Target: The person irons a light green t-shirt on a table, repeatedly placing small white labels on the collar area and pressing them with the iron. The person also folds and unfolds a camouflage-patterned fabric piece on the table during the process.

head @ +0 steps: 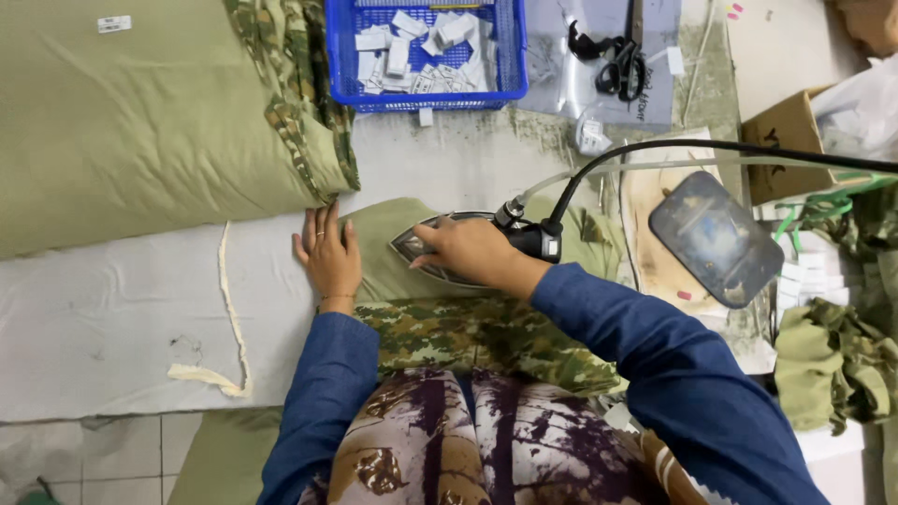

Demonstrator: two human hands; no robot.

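Observation:
My right hand (475, 252) grips the handle of a steam iron (418, 245), whose metal sole rests on an olive-green fabric piece (393, 224) with a camouflage side (468, 337). My left hand (329, 254) lies flat with fingers spread on the left edge of that fabric, just left of the iron's tip. A black cable and a pale hose (655, 154) run from the iron's rear toward the right.
A large stack of olive and camouflage cloth (140, 112) fills the upper left. A blue basket (426, 51) of white labels stands behind, black scissors (617, 61) to its right. An iron rest pad (716, 238), a cardboard box (786, 140) and folded green pieces (832, 365) lie right.

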